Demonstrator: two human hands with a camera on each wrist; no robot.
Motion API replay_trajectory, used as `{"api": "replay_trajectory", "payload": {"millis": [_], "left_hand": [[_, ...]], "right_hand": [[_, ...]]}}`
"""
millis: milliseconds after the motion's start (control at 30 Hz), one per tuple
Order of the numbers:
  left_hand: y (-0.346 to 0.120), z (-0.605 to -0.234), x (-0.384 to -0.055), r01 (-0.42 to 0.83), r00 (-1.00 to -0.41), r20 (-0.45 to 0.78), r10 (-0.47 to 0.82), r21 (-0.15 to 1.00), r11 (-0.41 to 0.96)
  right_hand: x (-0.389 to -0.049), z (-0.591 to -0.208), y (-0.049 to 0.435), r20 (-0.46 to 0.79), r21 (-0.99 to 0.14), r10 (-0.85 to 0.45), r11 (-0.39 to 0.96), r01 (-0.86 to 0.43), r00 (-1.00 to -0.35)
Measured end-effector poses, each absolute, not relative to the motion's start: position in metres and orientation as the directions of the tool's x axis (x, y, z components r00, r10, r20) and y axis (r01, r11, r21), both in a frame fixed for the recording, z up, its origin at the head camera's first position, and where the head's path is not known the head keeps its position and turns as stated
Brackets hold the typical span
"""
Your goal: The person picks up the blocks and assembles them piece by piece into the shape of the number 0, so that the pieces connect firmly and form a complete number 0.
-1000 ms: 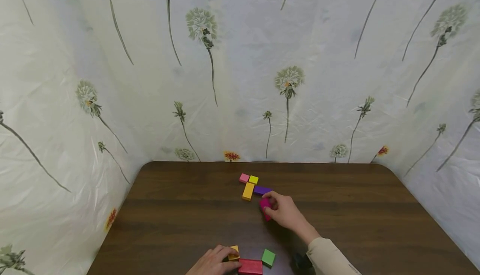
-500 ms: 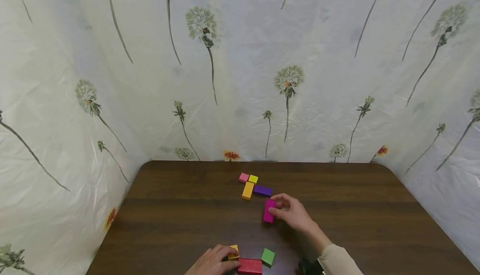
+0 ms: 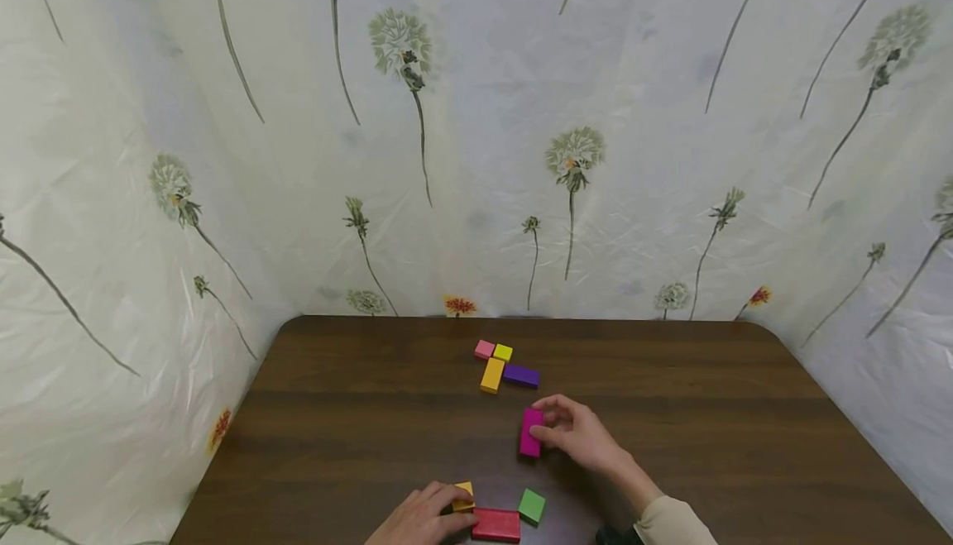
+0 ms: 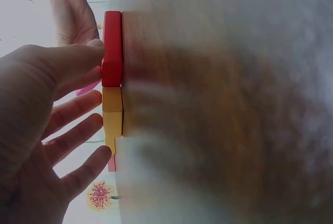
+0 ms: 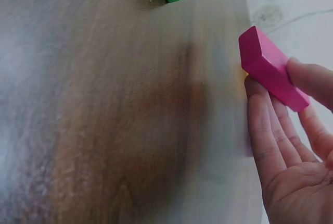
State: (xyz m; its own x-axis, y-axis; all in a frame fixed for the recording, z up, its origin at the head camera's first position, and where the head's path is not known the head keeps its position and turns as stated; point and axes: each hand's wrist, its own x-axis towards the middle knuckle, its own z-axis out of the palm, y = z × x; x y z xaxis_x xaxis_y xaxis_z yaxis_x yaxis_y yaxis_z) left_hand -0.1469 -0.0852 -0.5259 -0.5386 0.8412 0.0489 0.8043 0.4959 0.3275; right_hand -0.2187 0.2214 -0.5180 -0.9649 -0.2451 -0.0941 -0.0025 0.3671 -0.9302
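Note:
My right hand (image 3: 584, 436) pinches a magenta rectangular block (image 3: 531, 432) between thumb and fingers. In the right wrist view the block (image 5: 273, 70) is tilted, with the thumb on one face and fingers underneath. At the near side, my left hand (image 3: 420, 516) has its fingers spread and fairly straight. Its thumb touches the end of a red rectangular block (image 3: 495, 525), and its fingertips rest by a yellow-orange block (image 3: 463, 496). The left wrist view shows the red block (image 4: 113, 49) and the yellow-orange block (image 4: 112, 110) end to end. A green cube (image 3: 532, 507) stands at the red block's right corner.
Farther back on the brown wooden table (image 3: 357, 413) lies a group of blocks: a pink cube (image 3: 485, 350), a yellow cube (image 3: 503, 353), an orange block (image 3: 492, 375) and a purple block (image 3: 521, 376). A dandelion-patterned sheet (image 3: 476, 156) hangs around the table's far and side edges.
My right hand has drawn the magenta block toward me, away from the purple block, and turned it more upright in the head view. My left hand has stayed at the near blocks.

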Motion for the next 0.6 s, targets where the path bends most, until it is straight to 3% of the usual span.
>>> {"api": "replay_trajectory", "payload": {"millis": [400,600], "left_hand": [[-0.0850,-0.5258,-0.1466,0.799,-0.540,0.033,0.841,0.332,0.501],[-0.0845,-0.5258,-0.1461,0.799,-0.543,0.034,0.839,0.328,0.504]], "right_hand": [[-0.2137,-0.5221,0.2262,-0.093,-0.919,-0.283,0.394,-0.028,-0.955],[-0.2132,-0.5230,0.2278,-0.041,-0.912,-0.329,0.399,-0.099,-0.943]]}}
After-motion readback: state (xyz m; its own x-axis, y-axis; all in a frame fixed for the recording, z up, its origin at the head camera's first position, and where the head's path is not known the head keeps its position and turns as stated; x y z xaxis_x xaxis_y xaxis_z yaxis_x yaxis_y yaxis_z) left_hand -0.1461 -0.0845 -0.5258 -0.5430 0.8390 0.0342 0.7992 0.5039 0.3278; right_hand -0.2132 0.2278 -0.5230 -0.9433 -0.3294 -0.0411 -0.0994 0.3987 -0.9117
